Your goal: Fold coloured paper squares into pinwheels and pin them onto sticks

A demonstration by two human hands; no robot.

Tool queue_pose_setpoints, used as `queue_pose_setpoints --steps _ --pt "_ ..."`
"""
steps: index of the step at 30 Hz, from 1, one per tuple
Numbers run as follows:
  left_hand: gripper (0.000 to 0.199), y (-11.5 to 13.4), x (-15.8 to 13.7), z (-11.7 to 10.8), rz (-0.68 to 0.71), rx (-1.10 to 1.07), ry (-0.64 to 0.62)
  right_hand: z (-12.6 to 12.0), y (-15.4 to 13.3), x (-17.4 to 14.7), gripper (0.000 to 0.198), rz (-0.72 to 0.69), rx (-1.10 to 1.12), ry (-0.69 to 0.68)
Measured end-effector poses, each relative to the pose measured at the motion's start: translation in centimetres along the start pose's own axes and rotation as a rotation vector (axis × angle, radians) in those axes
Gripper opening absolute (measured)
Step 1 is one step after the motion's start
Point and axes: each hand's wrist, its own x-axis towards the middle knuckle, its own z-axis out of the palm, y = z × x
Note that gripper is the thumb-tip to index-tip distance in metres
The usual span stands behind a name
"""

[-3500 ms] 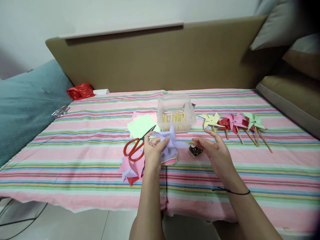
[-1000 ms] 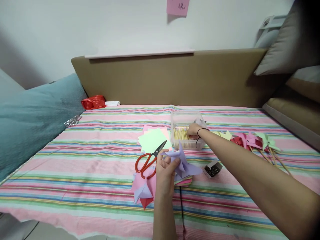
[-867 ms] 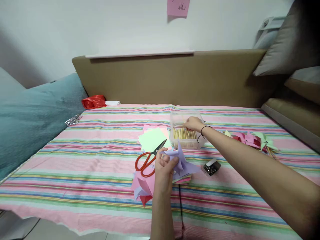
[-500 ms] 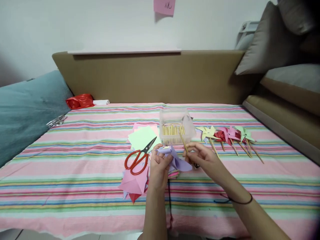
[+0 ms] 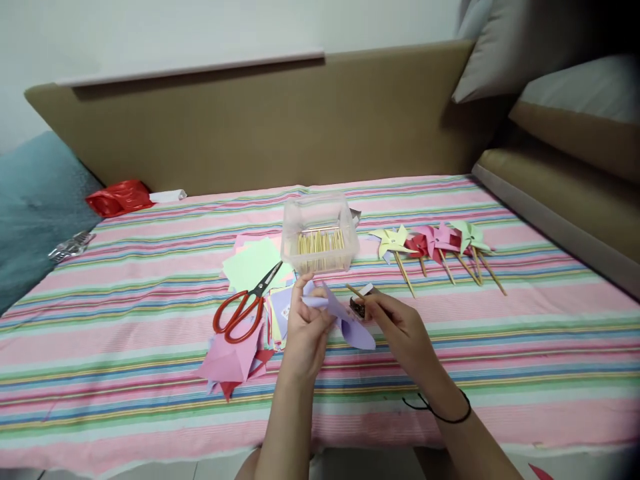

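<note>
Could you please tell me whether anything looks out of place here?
A red scrap, cut off by the frame, looks stray: it shows past the cloth's near edge, away from the papers. I see no spill.

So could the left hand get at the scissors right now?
Probably yes: the scissors lie uncovered, close by on its side, though the left hand is holding purple paper.

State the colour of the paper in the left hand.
The paper is light purple; best seen in the head view.

Bare forearms (image 5: 289, 427); 1 thin black wrist cord (image 5: 453, 421)
</note>
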Motion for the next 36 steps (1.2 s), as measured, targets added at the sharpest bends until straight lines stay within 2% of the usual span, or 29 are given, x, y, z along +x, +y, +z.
queue_pose_setpoints --steps 5,11,22,29,36 --pt "0.064 -1.8 0.1 0.8 -0.016 -0.033 0.049 -1.4 0.0 -0.4 0.016 0.005 0.011 -0.001" --pt "0.067 -3.2 0.3 1.3 -0.048 -0.027 0.040 -1.7 -0.4 -0.7 0.010 -0.084 -0.006 0.048" --pt "0.080 -2.7 0.1 1.7 -0.042 -0.079 0.052 -1.7 -1.2 -0.5 0.022 -0.367 -0.155 0.051" --pt "0.076 -2.8 0.2 1.4 -0.034 -0.011 0.049 -1.6 -1.7 -0.6 0.025 -0.403 -0.189 0.074" --pt "0.066 -2.8 0.2 1.3 -0.018 -0.037 0.028 -1.5 -1.5 -0.7 0.029 -0.430 -0.205 0.094"
